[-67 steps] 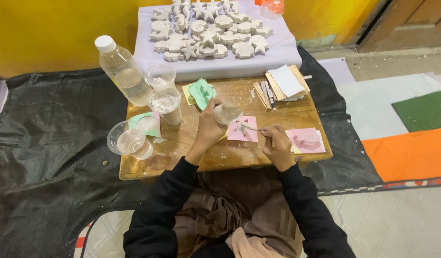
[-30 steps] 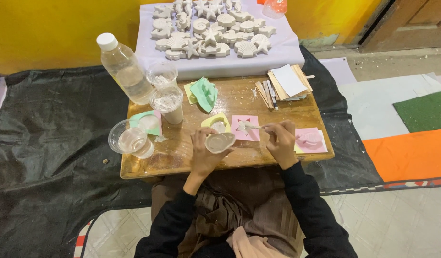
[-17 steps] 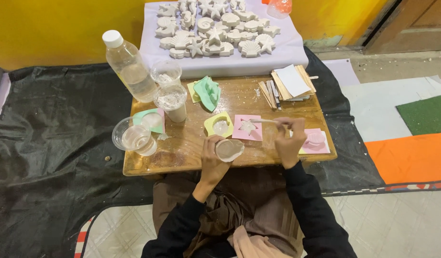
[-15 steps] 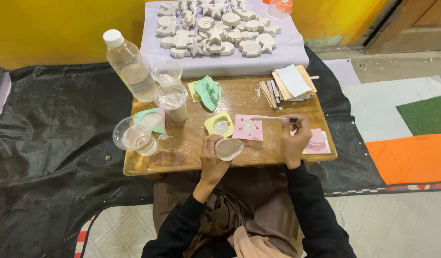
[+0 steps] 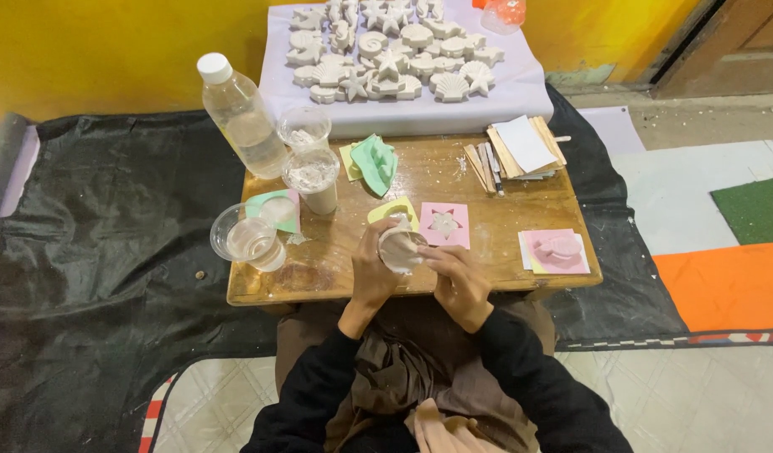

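My left hand (image 5: 371, 267) grips a small clear cup of white paste (image 5: 401, 250) at the near edge of the low wooden table (image 5: 336, 277). My right hand (image 5: 455, 278) is at the cup's right side, fingers curled at its rim; whether it holds a stirring stick is hidden. Just beyond the cup lie a yellow mould (image 5: 386, 211) and a pink star-shaped mould (image 5: 444, 224) with white fill.
A clear water bottle (image 5: 242, 117), cups of white powder (image 5: 312, 174) and water (image 5: 244, 238), a green mould (image 5: 375, 159), a pink mould (image 5: 556, 250), stacked sticks and cards (image 5: 514, 149). White cast shell and star shapes (image 5: 395, 50) lie on a sheet behind. Black plastic covers the floor.
My left hand brought the cup from over the moulds back to the near table edge. My right hand left the pink mould area and came in against the cup.
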